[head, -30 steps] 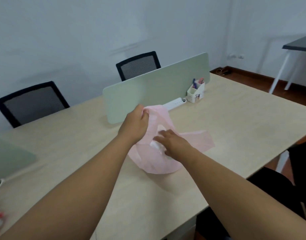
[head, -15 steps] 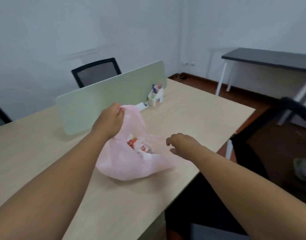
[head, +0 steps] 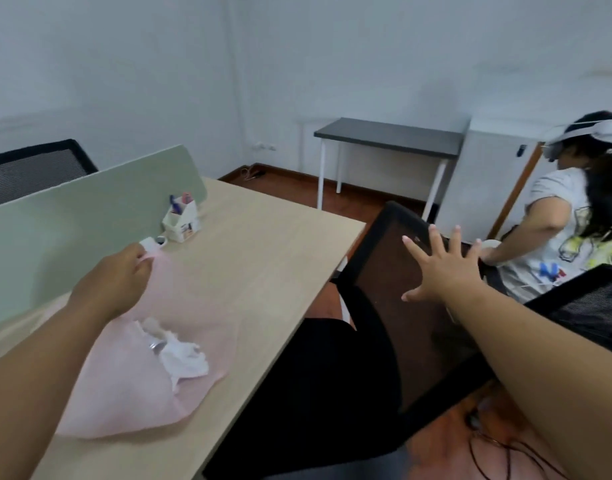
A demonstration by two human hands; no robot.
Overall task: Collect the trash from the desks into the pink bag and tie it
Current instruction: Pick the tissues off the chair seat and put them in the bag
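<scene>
Both forearms are bare, no sleeves or jewellery showing, and the lap wears black.

Soft, even, slightly bluish light fills the room with no glare and only faint shadows on the counter (head: 263,258), while the wide lens bends straight lines toward the edges and motion blur softens the pink bag (head: 131,386) near it.

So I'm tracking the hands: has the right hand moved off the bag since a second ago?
Yes. The right hand left the pink bag, moving rightward past the desk edge.
</scene>
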